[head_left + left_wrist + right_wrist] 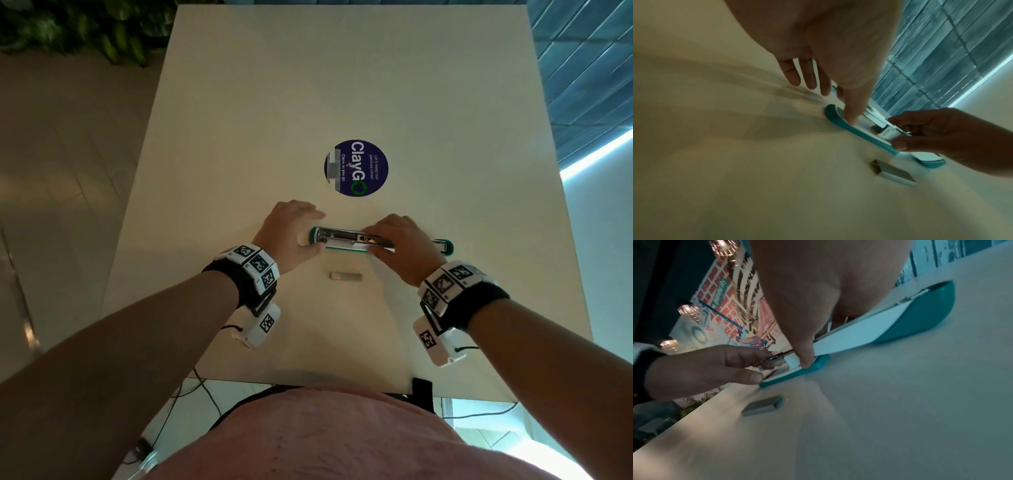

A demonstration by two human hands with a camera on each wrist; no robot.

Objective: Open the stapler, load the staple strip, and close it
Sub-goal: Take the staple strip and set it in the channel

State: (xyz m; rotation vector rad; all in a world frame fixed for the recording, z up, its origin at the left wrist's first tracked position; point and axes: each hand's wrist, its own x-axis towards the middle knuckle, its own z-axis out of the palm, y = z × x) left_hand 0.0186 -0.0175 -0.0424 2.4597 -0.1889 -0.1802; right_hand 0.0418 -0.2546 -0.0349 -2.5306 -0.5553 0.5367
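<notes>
Stapler: my teal and white plastic stapler [342, 247] lies folded out flat along the cream table [376, 85], just in front of the round blue sticker [356, 168]; its bare metal staple channel [337, 235] faces up.
Staples: the 1 short silver strip of staples [346, 276] lies loose on the table, just nearer me than the stapler, touching nothing.
Left hand: my left hand [293, 231] steadies the left end, thumb [852, 112] pressed on the teal base, the other fingers straight toward the table behind it.
Right hand: my right hand [402, 245] pinches the middle of the metal channel between thumb and curled fingers.
Done: step 1, opening, looks finished.
Left: 2 steps, I judge: loading the strip into the channel, then swinging the top shut.
Head view only: the whole layout, sticker included.
Left wrist view only: my thumb's contact with the base and the strip's open U-shaped end.
Right wrist view only: the teal top cover [920, 318] lying open to the right, and my thumb tip [806, 361] on a white piece in the middle of the stapler.
</notes>
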